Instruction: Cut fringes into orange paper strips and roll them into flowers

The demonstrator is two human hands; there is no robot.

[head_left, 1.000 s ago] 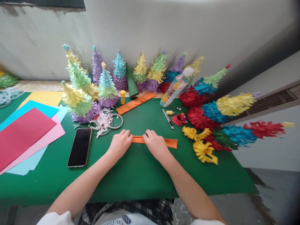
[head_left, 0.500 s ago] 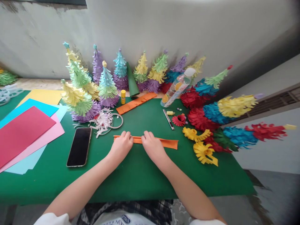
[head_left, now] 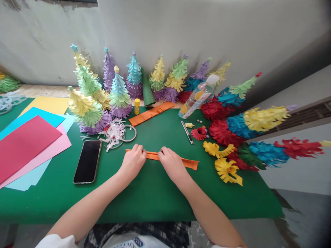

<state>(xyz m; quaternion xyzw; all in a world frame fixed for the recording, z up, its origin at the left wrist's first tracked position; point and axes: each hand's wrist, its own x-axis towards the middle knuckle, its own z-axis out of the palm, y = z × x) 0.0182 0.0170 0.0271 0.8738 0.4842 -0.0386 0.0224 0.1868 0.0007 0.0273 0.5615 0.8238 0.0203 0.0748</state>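
An orange paper strip [head_left: 190,163] lies across the green tabletop in front of me, its far edge curled up along a thin pencil-like stick [head_left: 127,150]. My left hand [head_left: 133,160] is closed over the left end, with the stick's tip poking out beyond the fingers. Further right, my right hand [head_left: 171,162] grips the same strip with fingers curled. Between the hands a short length of orange paper shows; the part under the fingers is hidden. A second orange strip [head_left: 152,113], fringed along one edge, lies farther back beside a yellow glue stick [head_left: 137,106].
A phone [head_left: 88,162], paper scraps [head_left: 115,134] and coloured sheets [head_left: 28,148] lie leftward. A utility knife [head_left: 187,132], yellow fringed curls [head_left: 227,170] and a leaning bottle [head_left: 198,98] are at right. Fringed paper trees [head_left: 119,94] and a green cone [head_left: 147,89] line the back.
My right hand has shifted slightly to the right and nearer me along the orange strip, whose right end now tilts down more. My left hand stays nearly in place. The view has moved a little.
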